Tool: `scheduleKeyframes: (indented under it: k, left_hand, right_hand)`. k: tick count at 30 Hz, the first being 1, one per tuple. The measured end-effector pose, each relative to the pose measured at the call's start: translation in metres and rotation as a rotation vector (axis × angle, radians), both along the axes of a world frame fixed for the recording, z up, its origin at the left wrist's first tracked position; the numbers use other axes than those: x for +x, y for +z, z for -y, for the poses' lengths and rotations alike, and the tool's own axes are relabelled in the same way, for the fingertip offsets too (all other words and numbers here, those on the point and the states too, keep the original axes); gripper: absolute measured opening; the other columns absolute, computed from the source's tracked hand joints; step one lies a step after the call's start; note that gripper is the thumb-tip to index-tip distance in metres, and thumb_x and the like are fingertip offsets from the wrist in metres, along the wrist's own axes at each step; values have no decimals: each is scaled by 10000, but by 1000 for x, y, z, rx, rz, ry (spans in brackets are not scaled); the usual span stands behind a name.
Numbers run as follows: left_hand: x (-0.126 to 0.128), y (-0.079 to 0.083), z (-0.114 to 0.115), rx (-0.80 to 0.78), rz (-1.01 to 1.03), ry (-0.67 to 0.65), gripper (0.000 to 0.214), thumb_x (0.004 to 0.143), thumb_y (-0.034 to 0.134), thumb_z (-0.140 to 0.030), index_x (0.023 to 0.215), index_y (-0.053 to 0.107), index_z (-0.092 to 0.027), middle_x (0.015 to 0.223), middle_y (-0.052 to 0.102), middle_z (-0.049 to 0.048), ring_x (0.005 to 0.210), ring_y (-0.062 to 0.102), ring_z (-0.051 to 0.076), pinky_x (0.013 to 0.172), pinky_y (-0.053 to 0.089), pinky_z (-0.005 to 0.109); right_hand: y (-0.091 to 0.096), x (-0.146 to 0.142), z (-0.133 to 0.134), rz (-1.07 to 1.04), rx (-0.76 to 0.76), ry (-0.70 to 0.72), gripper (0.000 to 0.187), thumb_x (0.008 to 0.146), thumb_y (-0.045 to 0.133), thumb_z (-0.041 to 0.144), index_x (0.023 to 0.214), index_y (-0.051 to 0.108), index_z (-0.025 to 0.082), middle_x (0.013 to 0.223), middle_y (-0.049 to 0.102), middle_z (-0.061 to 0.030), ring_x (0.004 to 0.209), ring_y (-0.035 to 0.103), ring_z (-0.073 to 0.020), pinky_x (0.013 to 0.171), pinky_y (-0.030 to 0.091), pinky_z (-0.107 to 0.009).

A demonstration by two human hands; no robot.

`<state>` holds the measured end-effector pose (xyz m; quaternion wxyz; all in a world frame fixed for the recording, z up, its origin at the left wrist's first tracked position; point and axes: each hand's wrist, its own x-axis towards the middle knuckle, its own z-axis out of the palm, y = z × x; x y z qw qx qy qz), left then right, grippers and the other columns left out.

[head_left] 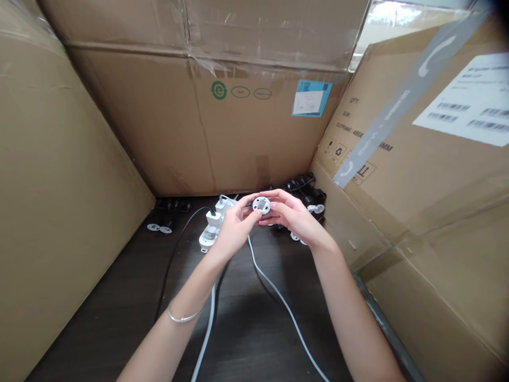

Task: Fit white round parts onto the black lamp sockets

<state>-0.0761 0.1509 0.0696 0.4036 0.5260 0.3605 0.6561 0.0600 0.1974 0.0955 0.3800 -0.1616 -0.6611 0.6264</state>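
Observation:
Both hands meet over the dark table and pinch a small round white part (261,205) with a grey square centre. My left hand (234,225) grips it from the left with thumb and fingers. My right hand (292,216) holds its right side, fingers curled round it. Just behind my left hand lies a white power strip (212,228) with a white plug in it. A pile of black parts (308,195), some with white round faces, sits behind my right hand.
Large cardboard boxes wall in the dark table (119,297) on the left (59,201), back (222,122) and right (429,201). White cables (278,297) and a black cable (175,249) run toward me. Small black and white parts (163,217) lie at the back left.

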Motion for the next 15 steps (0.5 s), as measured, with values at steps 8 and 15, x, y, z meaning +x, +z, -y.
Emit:
scheduleKeyframes:
  k: [8, 15]
  left_hand:
    - [-1, -1, 0, 66, -50, -44, 353, 749, 578, -183, 1097, 523, -166, 977, 626, 65, 901, 592, 175, 776, 499, 293]
    - [1, 1, 3, 100, -67, -94, 343, 763, 581, -205, 1099, 517, -181, 1116, 575, 77, 962, 577, 181, 826, 485, 298]
  right_hand:
    - [-2, -6, 2, -49, 89, -126, 171, 757, 604, 280, 880, 559, 170, 895, 587, -18, 762, 590, -110, 656, 559, -267]
    - [-4, -8, 1, -57, 111, -214, 216, 702, 653, 319, 782, 535, 157, 830, 590, -14, 715, 580, -109, 601, 558, -252]
